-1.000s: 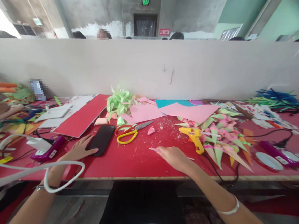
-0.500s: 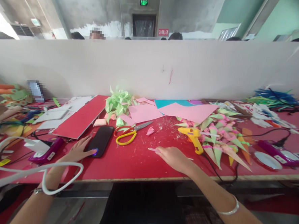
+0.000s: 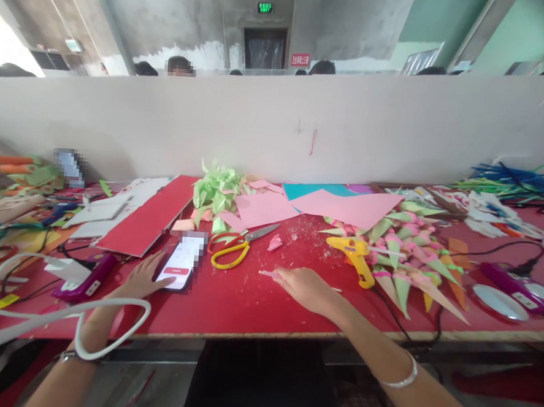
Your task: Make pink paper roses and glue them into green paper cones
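Left grip (image 3: 141, 279) | touching phone (image 3: 183, 262) | screen (image 3: 190, 247) lit, dark before

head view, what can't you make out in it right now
All in the head view:
Phone: screen text too small and partly pixelated.
Stick: the pinched part is hidden by the right hand; whether the pale tip beyond the hand belongs to it can't be told.
Blue sheet: lower part covered by the pink sheet.
White cable: cut off by the left edge.
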{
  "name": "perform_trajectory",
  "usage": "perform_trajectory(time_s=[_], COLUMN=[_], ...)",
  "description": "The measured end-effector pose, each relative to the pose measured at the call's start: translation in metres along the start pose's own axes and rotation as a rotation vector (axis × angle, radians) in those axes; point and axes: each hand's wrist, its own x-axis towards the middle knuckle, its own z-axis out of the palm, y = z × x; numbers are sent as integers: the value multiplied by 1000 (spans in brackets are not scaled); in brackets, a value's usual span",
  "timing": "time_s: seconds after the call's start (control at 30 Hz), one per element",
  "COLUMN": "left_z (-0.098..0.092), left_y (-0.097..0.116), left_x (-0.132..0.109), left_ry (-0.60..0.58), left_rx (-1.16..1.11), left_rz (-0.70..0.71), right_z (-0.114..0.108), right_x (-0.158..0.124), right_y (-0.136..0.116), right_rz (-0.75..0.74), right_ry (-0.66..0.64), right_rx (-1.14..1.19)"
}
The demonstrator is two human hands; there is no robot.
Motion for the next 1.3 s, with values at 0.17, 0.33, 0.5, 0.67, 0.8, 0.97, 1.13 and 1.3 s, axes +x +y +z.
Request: perform_trajectory(time_s=[0.17,0.33,0.5,0.67,0.8,0.97,1.13,1.3], left_z=[1,2,2,5,8,3,3,10], left_y=[3,0,-5,2,18,36,55,68], left_x=[1,1,-1,4,6,-1,-16,-34], left_ry=[-61,-51,-42,3,79,96,115,216], left_rx=[-2,-3,-29,-94,-81,-116,-185,-112], left_rz=[-27,-11,54,2,-102,-140,-124,-131], right_z=[2,3,1,3,6,9,16,26], right_x=[-2,-2,-2,-1,-1,-5,-14,-21], right_y=[2,5,3,1,1,7,13,14], right_rz=[10,12,7,8,22,59,155,215], right_ry=[15,41,45,36,46,75,94,63], right_rx=[42,43,56,66,71,64,10,-50])
